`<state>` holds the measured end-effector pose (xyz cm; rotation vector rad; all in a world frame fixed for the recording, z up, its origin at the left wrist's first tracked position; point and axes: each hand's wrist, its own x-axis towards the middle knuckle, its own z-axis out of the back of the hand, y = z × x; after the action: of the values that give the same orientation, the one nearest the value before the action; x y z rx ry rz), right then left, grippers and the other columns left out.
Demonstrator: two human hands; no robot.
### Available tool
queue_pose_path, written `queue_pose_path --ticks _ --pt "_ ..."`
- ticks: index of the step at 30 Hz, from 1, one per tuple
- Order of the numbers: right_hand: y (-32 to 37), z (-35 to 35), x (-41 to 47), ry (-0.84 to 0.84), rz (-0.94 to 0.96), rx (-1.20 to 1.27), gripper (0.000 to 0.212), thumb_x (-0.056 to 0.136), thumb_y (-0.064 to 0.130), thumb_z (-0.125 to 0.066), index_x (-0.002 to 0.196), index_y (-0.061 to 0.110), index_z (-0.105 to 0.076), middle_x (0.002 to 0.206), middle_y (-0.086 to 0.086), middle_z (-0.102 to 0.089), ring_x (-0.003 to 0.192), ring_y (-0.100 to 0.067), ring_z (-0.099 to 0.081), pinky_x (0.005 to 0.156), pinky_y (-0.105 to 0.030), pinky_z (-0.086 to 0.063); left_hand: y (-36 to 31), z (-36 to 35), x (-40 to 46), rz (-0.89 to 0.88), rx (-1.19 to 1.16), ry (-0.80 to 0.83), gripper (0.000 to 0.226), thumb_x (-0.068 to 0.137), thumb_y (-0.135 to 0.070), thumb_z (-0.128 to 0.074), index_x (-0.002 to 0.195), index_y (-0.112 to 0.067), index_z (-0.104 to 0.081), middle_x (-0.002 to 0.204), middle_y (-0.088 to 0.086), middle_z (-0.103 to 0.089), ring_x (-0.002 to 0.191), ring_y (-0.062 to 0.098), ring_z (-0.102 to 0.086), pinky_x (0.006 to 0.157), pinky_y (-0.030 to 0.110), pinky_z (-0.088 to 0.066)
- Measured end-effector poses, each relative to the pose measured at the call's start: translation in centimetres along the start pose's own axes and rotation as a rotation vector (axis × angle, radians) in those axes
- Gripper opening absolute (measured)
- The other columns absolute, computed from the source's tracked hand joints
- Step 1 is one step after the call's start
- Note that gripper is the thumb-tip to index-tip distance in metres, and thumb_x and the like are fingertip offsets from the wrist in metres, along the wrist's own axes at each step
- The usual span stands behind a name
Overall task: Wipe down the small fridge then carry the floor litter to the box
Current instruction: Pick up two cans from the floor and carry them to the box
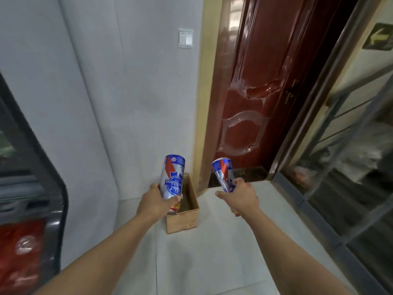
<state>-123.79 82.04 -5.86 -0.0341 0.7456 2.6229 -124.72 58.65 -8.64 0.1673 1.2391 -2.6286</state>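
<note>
An open cardboard box [183, 222] stands on the pale floor in the corner by the white wall. My left hand [154, 202] grips a tall silver, blue and red drink can [172, 176] upside down, just above the box's left side. My right hand [240, 198] grips a second, similar can [223, 172] to the right of the box, tilted, above the floor. Something red and white shows inside the box beneath my left hand.
A dark rounded appliance door [32, 188] with red packaging behind it fills the left edge. A red-brown door [259, 86] stands behind the box, with a light switch [185, 38] on the wall. A glass-fronted frame [340, 167] runs along the right.
</note>
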Motion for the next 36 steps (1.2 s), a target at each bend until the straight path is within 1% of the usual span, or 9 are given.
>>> queue_pose_path --ticks 4,9,14,18,22,29,31,33,36 --pt "2.5 -0.7 10.3 0.075 0.088 0.003 0.069 0.069 0.057 -0.068 0.121 0.017 -0.048 0.114 -0.007 -0.056 0.102 -0.028 -0.057 0.088 -0.042 -0.052 -2.3 -2.2 7.6 0.069 -0.062 -0.041 0.069 0.07 -0.046 -0.075 0.123 -0.018 -0.04 0.104 -0.006 -0.052 0.085 0.009 -0.054 0.054 0.015 -0.042" --pt "6.1 -2.3 20.1 0.173 0.151 -0.006 0.067 0.067 0.052 -0.072 0.121 0.017 -0.051 0.116 -0.008 -0.059 0.105 -0.03 -0.058 0.087 -0.04 -0.052 -4.3 -4.3 15.0 0.139 -0.083 -0.075 0.068 0.07 -0.045 -0.076 0.121 -0.018 -0.041 0.105 -0.004 -0.055 0.085 0.011 -0.057 0.058 0.017 -0.045" --pt "8.9 -6.8 27.0 0.297 0.171 -0.038 0.063 0.068 0.052 -0.071 0.119 0.02 -0.052 0.112 -0.004 -0.063 0.099 -0.027 -0.062 0.083 -0.036 -0.054 -3.9 -6.1 22.4 0.258 -0.11 -0.071 0.066 0.072 -0.044 -0.075 0.122 -0.018 -0.041 0.106 -0.003 -0.056 0.089 0.016 -0.061 0.071 0.029 -0.055" --pt "10.4 -11.6 32.0 0.392 0.126 -0.065 0.066 0.068 0.056 -0.071 0.12 0.02 -0.051 0.108 -0.006 -0.062 0.093 -0.028 -0.064 0.081 -0.042 -0.056 -1.8 -7.8 29.3 0.318 -0.091 -0.023 0.064 0.073 -0.043 -0.075 0.121 -0.016 -0.042 0.11 0.003 -0.061 0.086 0.016 -0.063 0.067 0.027 -0.055" --pt "11.0 -16.7 37.3 0.445 0.083 -0.117 0.067 0.07 0.056 -0.069 0.123 0.02 -0.049 0.113 -0.005 -0.058 0.097 -0.027 -0.061 0.082 -0.041 -0.055 0.7 -10.5 35.8 0.394 -0.099 0.043 0.063 0.073 -0.039 -0.076 0.121 -0.014 -0.042 0.112 0.007 -0.061 0.089 0.019 -0.064 0.077 0.034 -0.056" --pt "8.9 -26.5 44.3 0.623 -0.07 -0.071 0.067 0.074 0.05 -0.07 0.126 0.015 -0.046 0.118 -0.008 -0.055 0.104 -0.028 -0.059 0.086 -0.045 -0.053 6.1 -16.6 43.5 0.525 -0.032 0.173 0.055 0.074 -0.04 -0.074 0.111 -0.014 -0.043 0.105 0.004 -0.06 0.085 0.018 -0.063 0.074 0.033 -0.056" --pt "7.4 -29.9 45.7 0.673 -0.12 -0.048 0.067 0.075 0.049 -0.07 0.126 0.013 -0.047 0.119 -0.01 -0.056 0.106 -0.027 -0.058 0.091 -0.045 -0.051 7.9 -19.1 45.2 0.564 -0.022 0.203 0.051 0.074 -0.04 -0.074 0.105 -0.016 -0.042 0.1 0.003 -0.06 0.079 0.016 -0.061 0.071 0.031 -0.056" --pt "5.7 -33.7 47.1 0.714 -0.163 -0.026 0.068 0.076 0.046 -0.071 0.128 0.01 -0.047 0.12 -0.011 -0.057 0.107 -0.027 -0.058 0.093 -0.042 -0.049 9.9 -21.9 46.6 0.602 -0.017 0.225 0.052 0.074 -0.041 -0.074 0.105 -0.016 -0.041 0.097 0.001 -0.057 0.081 0.017 -0.062 0.072 0.032 -0.057" --pt "3.0 -39.8 49.5 0.765 -0.24 0.019 0.065 0.076 0.045 -0.072 0.126 0.009 -0.05 0.117 -0.009 -0.059 0.097 -0.021 -0.058 0.081 -0.031 -0.049 13.6 -26.5 49.0 0.657 -0.015 0.238 0.056 0.074 -0.043 -0.072 0.11 -0.014 -0.041 0.098 0.0 -0.055 0.083 0.017 -0.062 0.071 0.031 -0.057"
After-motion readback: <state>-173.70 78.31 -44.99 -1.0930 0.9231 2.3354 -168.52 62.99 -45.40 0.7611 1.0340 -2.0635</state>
